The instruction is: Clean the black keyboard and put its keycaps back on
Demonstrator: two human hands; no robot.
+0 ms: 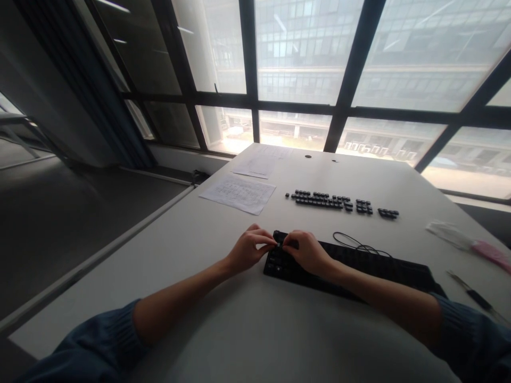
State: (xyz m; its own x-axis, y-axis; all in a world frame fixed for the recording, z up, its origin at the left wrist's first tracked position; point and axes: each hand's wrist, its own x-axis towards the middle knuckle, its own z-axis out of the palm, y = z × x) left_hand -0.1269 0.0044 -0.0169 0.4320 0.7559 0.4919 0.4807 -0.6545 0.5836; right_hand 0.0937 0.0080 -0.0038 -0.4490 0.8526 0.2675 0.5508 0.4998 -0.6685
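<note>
A black keyboard (407, 272) lies slightly slanted on the white table, with its thin cable (361, 246) looped behind it. Over its upper left corner, my left hand (251, 247) pinches thumb and forefinger together. My right hand (306, 251) is just beside it, fingers bent and pressed together in a pinch. Between the two sets of fingertips shows a tiny pale spot, too small to name. Some keycaps (275, 261) sit on the keyboard's left end; my right hand and forearm hide much of the rest. Loose black keycaps (323, 201) stand in grouped rows beyond the keyboard.
Handwritten paper sheets (239, 194) lie on the white table (191, 239) at the left. On the right are a tool with a dark handle and metal prongs (473, 292) and a clear-and-pink plastic bag (459, 238). Large windows (295, 53) rise behind the table.
</note>
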